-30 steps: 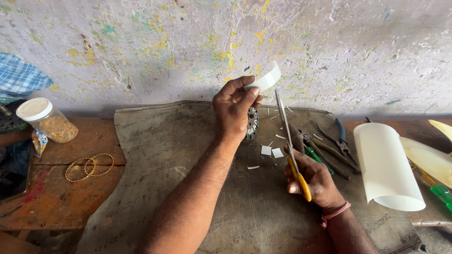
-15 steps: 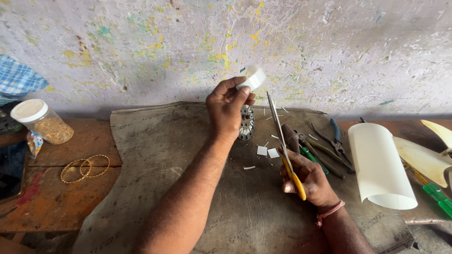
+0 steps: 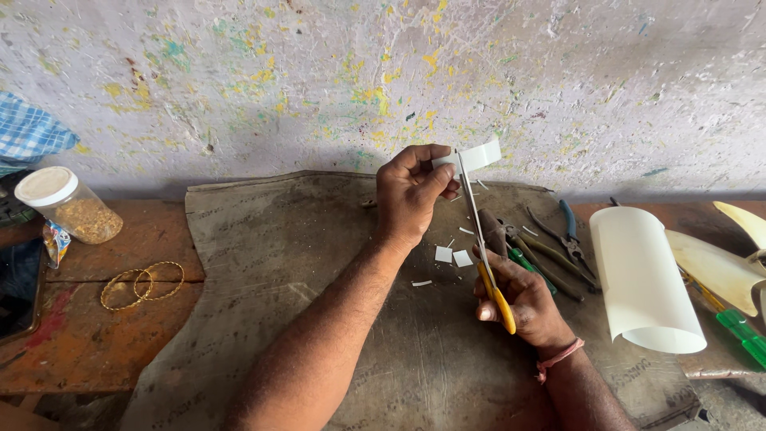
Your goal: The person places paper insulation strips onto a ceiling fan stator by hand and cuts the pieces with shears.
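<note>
White strip [image 3: 477, 156] of thin sheet is pinched between the thumb and fingers of the left hand [image 3: 411, 195], held up above the brown mat [image 3: 319, 263] with its long axis running roughly left to right and its free end pointing right, toward the speckled wall. Right hand [image 3: 523, 299] is clenched around the yellow handles of the scissors [image 3: 483, 239], whose long blades point up and away from the person, their tips meeting the strip just beside the left thumb. Small white offcuts [image 3: 447, 255] lie on the mat under the hands. Pliers [image 3: 558, 239] and a rolled white sheet [image 3: 642, 275] rest to the right; bangles [image 3: 142, 283] and a jar [image 3: 68, 206] sit on the table at left.
</note>
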